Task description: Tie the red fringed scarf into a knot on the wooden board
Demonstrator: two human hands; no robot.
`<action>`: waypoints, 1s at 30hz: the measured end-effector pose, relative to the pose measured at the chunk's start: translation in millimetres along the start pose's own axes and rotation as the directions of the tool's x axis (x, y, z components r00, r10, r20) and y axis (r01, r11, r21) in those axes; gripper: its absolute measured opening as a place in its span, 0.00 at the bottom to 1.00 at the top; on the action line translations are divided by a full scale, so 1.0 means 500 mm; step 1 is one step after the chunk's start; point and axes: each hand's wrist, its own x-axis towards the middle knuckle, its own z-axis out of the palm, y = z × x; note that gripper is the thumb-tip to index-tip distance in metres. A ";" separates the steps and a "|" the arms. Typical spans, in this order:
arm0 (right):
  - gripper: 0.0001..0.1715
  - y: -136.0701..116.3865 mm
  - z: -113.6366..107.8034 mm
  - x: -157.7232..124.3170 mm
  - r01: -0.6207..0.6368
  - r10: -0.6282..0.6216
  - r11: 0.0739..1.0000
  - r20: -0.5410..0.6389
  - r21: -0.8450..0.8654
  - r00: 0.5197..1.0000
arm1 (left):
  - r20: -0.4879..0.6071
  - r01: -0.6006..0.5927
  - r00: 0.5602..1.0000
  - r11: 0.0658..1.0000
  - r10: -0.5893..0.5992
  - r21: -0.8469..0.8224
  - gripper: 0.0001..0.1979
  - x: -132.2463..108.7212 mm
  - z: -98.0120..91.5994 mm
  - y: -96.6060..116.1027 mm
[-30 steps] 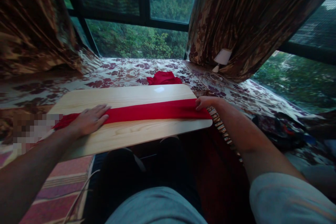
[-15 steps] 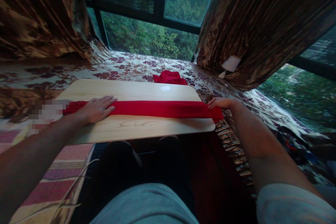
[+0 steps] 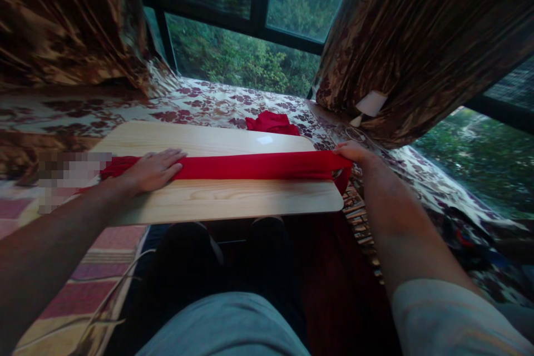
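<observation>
A long strip of red cloth point(image 3: 254, 167) runs from left to right across a pale wooden board point(image 3: 237, 197). Flat on the cloth's left part lies my left hand point(image 3: 156, 169), its fingers spread. My right hand point(image 3: 351, 152) pinches the upper edge of the cloth near the board's right end, where the cloth is lifted a little. Beyond my right fingers the cloth's end hangs in a loose fold with a gap in it. My left forearm covers part of the cloth's bunched left end.
Behind the board a crumpled red cloth point(image 3: 273, 122) lies on the floral cover point(image 3: 196, 94). A small white lamp point(image 3: 371, 103) stands at the back right by the curtain point(image 3: 387, 28). A striped cloth point(image 3: 79, 283) and a thin cable are at lower left.
My right hand has moved slightly up and left, raising the cloth's right end, and a gap has opened there. My left hand stays in place on the cloth.
</observation>
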 end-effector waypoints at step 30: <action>0.40 -0.116 0.300 -0.117 0.375 -0.372 0.876 0.072 -0.304 0.926 | 0.022 -0.002 1.000 0.999 0.002 0.039 0.35 0.002 0.004 -0.004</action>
